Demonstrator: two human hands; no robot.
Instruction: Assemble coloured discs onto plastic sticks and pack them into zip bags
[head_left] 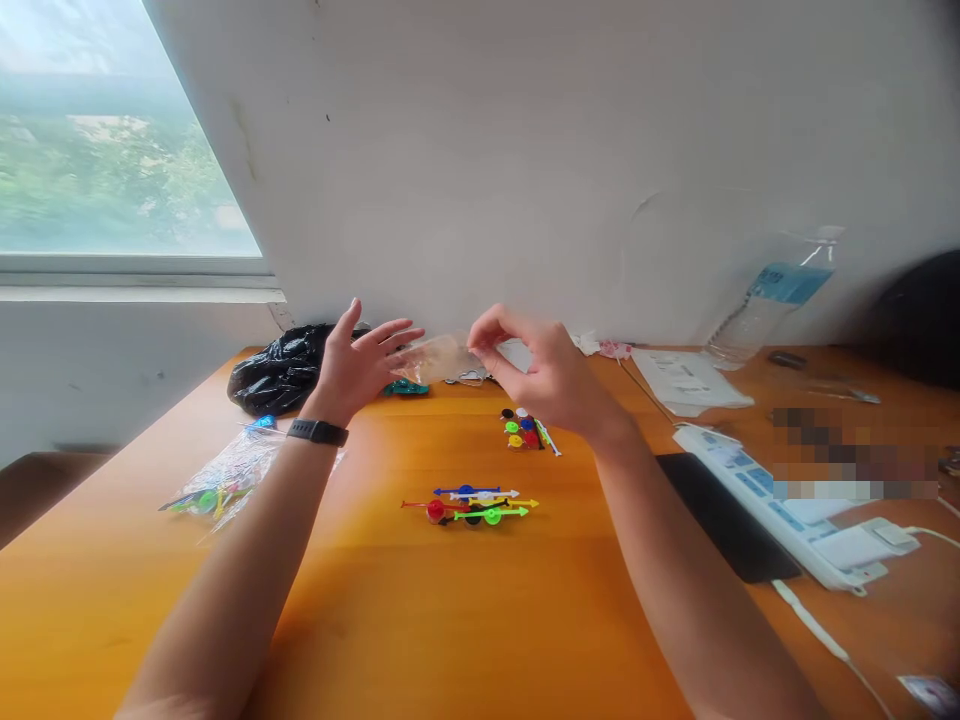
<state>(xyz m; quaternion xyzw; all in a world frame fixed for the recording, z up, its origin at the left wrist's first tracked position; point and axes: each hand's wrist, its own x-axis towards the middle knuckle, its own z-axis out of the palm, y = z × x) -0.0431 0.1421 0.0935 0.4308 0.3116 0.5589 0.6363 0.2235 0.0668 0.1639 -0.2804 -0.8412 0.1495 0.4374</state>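
My right hand (pixel 547 375) is raised over the back of the table, thumb and forefinger pinched on the edge of a clear plastic bag (pixel 436 358). The bag stretches left toward my left hand (pixel 358 365), which is open with its fingers spread and a black band on the wrist. Whether those fingers touch the bag I cannot tell. On the table between my forearms lies a group of coloured plastic arrow spinners (pixel 480 508) in red, blue, white, yellow, green and black. Behind them, partly below my right hand, is a cluster of small coloured round pieces and sticks (pixel 523 430).
At left, a clear bag with coloured pieces (pixel 225 480) lies before a black plastic bag (pixel 281 370). At right are a white power strip (pixel 772 510), a dark phone (pixel 727 515), a paper sheet (pixel 690 382) and a tilted plastic bottle (pixel 776 300). A wall stands behind.
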